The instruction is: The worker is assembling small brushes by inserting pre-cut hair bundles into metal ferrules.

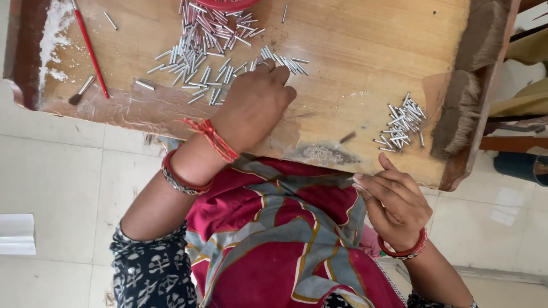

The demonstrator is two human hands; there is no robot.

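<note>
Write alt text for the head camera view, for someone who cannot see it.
Seen from above, a person's left hand rests on a scatter of small metal tubes on a wooden board, while the right hand hovers off the board's near edge by a smaller tube pile. A red-handled brush lies at the left.

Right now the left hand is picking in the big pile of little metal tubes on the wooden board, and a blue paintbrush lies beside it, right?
Not quite: the head view shows the paintbrush is red. The left hand does reach into the metal tubes on the wooden board.
</note>
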